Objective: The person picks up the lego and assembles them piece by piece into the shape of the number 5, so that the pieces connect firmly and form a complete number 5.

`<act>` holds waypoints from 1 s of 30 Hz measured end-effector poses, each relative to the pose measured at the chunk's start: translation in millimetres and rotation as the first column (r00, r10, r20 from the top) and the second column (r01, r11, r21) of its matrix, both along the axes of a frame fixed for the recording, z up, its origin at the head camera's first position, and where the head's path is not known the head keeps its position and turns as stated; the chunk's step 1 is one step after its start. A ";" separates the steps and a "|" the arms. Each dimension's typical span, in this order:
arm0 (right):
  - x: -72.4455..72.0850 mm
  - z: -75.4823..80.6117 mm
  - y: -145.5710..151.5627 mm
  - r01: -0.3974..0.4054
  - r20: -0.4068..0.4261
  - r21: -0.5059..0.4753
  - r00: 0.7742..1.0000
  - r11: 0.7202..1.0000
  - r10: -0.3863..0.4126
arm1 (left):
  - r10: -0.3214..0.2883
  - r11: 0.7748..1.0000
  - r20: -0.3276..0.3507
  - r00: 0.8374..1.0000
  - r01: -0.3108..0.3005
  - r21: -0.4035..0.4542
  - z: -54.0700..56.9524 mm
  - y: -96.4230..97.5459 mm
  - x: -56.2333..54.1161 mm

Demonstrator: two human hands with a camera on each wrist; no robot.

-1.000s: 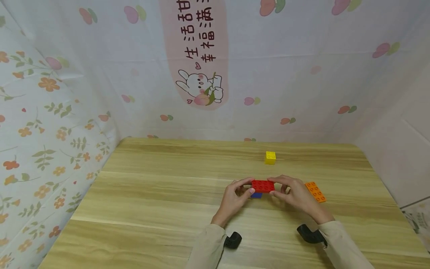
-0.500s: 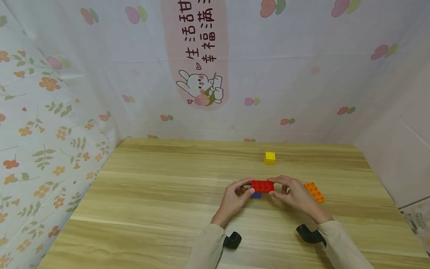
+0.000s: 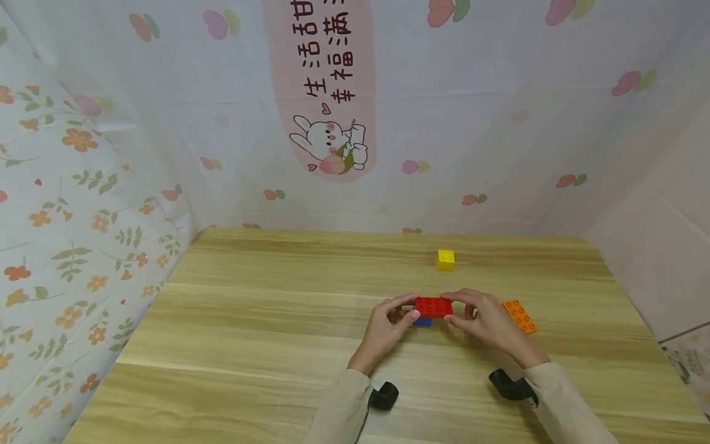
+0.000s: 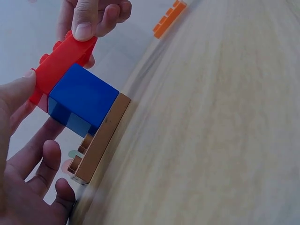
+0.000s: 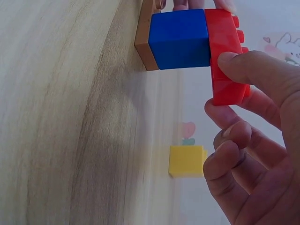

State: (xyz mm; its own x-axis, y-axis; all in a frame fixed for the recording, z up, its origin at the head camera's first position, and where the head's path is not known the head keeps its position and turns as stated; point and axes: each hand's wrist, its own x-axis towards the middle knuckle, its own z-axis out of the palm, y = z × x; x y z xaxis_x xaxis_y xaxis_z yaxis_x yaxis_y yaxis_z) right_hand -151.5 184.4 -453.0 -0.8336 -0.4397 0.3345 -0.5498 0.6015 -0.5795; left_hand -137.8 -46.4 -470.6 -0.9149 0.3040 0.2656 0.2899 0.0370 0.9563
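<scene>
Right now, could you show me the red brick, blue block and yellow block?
Red brick [image 3: 434,306], head view: its studded top.
Blue block [image 4: 85,96], left wrist view: its smooth side.
Yellow block [image 5: 186,160], right wrist view: its side.

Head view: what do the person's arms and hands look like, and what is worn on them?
The left hand and right hand are bare, without gloves. Plain, long beige sleeves cover the forearms, the left sleeve and the right sleeve alike. By each cuff sits a bent, black, tube-like piece, with no readable marking.
</scene>
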 end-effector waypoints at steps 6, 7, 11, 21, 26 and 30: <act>0.9 0.6 -0.2 0.003 0.003 0.005 1.000 1.000 -0.003 | 0.009 0.999 -0.002 1.000 -0.009 -0.045 -22.4 0.6 -7.5; 1.1 0.6 -0.3 0.007 0.007 0.008 1.000 1.000 -0.007 | 0.018 0.997 -0.005 1.000 -0.018 -0.074 -27.1 0.8 -8.8; 2.6 1.5 -0.6 0.021 0.019 0.022 1.000 1.000 -0.021 | 0.073 0.977 -0.039 0.997 -0.079 -0.197 -34.4 2.0 -9.6; 2.6 0.9 -2.9 0.001 -0.014 0.038 1.000 0.999 -0.001 | 0.102 0.953 -0.138 0.985 -0.136 -0.270 -35.3 1.1 -11.2; 5.0 -2.5 -3.2 0.022 -0.034 0.050 0.999 0.999 -0.020 | 0.085 0.948 -0.171 0.982 -0.132 -0.290 -35.8 0.1 -13.2; 8.6 -5.0 -4.6 0.040 -0.045 0.030 0.998 0.999 -0.039 | 0.068 0.948 -0.188 0.980 -0.123 -0.294 -36.2 -0.1 -14.3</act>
